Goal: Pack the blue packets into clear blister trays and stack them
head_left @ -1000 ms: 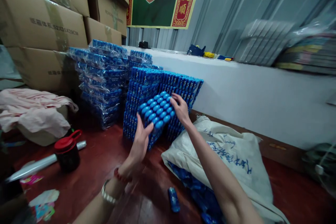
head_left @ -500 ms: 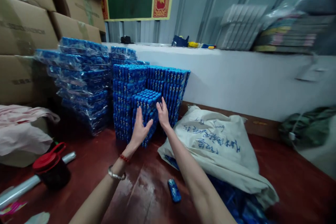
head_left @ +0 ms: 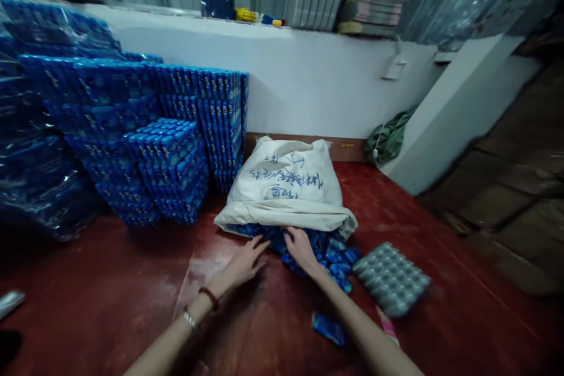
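A white cloth sack with blue handwriting lies on the red floor, its mouth toward me. Small blue packets spill out of it. At the left of the mouth, my left hand is open with fingers spread, beside the packets. My right hand reaches in at the sack's edge over the packets; its fingertips are partly hidden, so its hold is unclear. One blue packet lies alone nearer to me. A grey moulded tray rests right of the sack.
Tall stacks of blue packets stand at the left by the white wall. Plastic-wrapped blue packs are at the far left. A green bag sits near the wall, and brown cartons are at the right.
The view has swung right. Both hands have moved from the small stack of blue packets to the sack's mouth. The grey tray and cartons at the right have come into view.
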### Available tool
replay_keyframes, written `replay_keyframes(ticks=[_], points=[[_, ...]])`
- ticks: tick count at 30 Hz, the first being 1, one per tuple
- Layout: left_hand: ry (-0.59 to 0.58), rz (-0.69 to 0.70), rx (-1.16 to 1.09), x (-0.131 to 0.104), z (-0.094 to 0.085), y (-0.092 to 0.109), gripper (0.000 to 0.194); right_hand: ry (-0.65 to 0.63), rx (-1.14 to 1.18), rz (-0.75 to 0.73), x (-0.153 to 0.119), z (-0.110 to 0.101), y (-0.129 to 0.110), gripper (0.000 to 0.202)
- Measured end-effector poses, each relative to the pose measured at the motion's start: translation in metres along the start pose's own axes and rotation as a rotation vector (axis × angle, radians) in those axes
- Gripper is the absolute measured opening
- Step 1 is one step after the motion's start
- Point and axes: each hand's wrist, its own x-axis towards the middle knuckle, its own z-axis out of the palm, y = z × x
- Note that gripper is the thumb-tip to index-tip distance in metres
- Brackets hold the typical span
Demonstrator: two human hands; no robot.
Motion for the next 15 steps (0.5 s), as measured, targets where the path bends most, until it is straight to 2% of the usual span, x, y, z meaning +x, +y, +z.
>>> replay_keyframes(ticks=[2, 5, 7, 9, 11, 13, 15], points=[[0.027, -0.033, 0.070, 0.034, -0.011, 0.000, 0.058, -0.009, -0.028, -0.020, 0.032, -0.022, 0.008, 0.033], [0.151, -0.016, 0.218, 0.076, -0.046, -0.004, 0.058, -0.029, -0.038, -0.118, 0.080, -0.053, 0.006, 0.031], [0.258, 0.005, 0.333, 0.095, -0.070, -0.006, 0.055, -0.028, -0.030, -0.179, 0.109, -0.070, 0.001, 0.027], [0.360, 0.032, 0.382, 0.109, -0.085, -0.007, 0.053, -0.009, -0.014, -0.222, 0.134, -0.083, -0.006, 0.024], [0.483, 0.086, 0.344, 0.118, -0.090, -0.007, 0.052, 0.026, 0.009, -0.249, 0.154, -0.091, -0.012, 0.023], [0.644, 0.119, 0.286, 0.123, -0.086, -0.006, 0.049, 0.070, 0.034, -0.253, 0.167, -0.096, -0.019, 0.023], [0.806, 0.059, 0.267, 0.127, -0.078, -0.007, 0.053, 0.107, 0.058, -0.243, 0.175, -0.102, -0.027, 0.024]])
